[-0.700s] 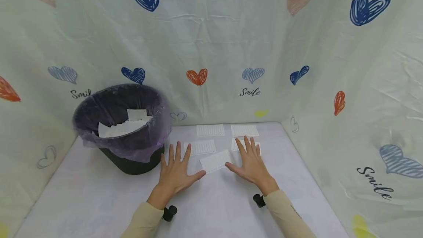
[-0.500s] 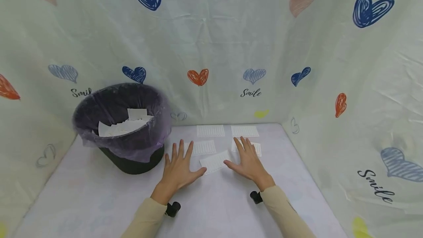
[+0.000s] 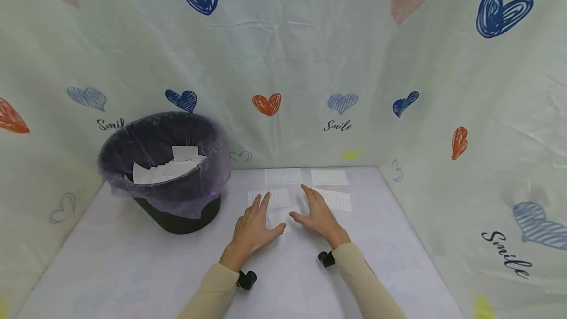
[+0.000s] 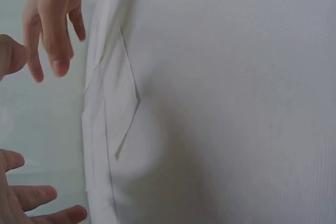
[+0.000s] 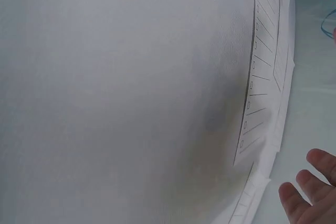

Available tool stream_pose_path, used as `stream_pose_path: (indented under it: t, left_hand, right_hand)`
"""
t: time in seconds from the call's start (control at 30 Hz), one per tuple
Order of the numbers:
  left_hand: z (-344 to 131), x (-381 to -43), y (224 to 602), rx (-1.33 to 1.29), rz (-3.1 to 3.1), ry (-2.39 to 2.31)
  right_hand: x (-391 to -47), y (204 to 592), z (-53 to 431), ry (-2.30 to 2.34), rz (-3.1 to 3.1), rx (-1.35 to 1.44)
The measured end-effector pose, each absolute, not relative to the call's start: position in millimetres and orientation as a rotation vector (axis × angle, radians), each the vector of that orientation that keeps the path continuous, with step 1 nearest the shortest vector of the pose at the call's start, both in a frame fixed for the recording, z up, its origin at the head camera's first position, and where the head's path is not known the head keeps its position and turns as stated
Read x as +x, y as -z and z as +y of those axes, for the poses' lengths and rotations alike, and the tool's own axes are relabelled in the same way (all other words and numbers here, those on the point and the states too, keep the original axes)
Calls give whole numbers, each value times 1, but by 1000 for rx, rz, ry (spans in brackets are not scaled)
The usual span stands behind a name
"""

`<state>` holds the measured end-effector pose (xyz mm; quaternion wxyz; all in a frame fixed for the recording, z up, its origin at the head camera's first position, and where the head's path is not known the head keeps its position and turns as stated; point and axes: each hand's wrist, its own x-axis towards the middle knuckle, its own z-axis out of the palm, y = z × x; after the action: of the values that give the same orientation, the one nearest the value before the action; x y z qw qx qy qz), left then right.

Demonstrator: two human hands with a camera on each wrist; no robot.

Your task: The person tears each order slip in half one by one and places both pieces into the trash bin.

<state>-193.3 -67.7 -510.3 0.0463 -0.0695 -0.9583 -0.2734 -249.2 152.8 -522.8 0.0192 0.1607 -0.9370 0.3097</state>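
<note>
My left hand (image 3: 253, 230) is raised above the table with its fingers loosely spread, just left of the nearest white printed sheet of paper (image 3: 278, 218). On the other side of that sheet my right hand (image 3: 320, 218) hovers, fingers extended and thumb pointing inward. Neither hand holds anything. Both hands partly cover the sheet in the head view. In the right wrist view, ruled lines and small boxes show along the sheet's edge (image 5: 257, 87), with my right fingers (image 5: 315, 192) above at the lower right. The left wrist view catches the sheet (image 4: 121, 95) lying on the table.
Behind lie several similar sheets: back left (image 3: 283, 176), back right (image 3: 330, 177), middle left (image 3: 280, 197) and middle right (image 3: 337, 200). At the left stands a dark bin (image 3: 177, 220) with a purple liner (image 3: 208, 161), holding white paper (image 3: 164, 172). A heart-patterned curtain (image 3: 301, 63) surrounds the table.
Both hands have moved inward toward each other, the left to the right and the right to the left, over the nearest sheet. Their fingers are less spread than before.
</note>
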Motion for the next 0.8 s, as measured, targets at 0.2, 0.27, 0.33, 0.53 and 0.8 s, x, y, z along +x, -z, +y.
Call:
stream_pose_path:
  t: [0.2, 0.27, 0.33, 0.53, 0.8]
  left_hand:
    - [-63, -196, 519, -249, -2904, 800]
    - [-61, -198, 522, -259, -2888, 818]
    - [-58, -199, 525, -263, -2872, 841]
    - [-51, -196, 538, -242, -2848, 843]
    - [-49, -200, 541, -225, -2855, 817]
  right_hand:
    - [-256, 529, 149, -937, -2899, 533]
    - [-258, 532, 148, -902, -2889, 553]
    - [-260, 534, 147, -866, -2878, 569]
    - [-257, 540, 144, -790, -2912, 587]
    - [-258, 543, 140, -707, -2967, 608]
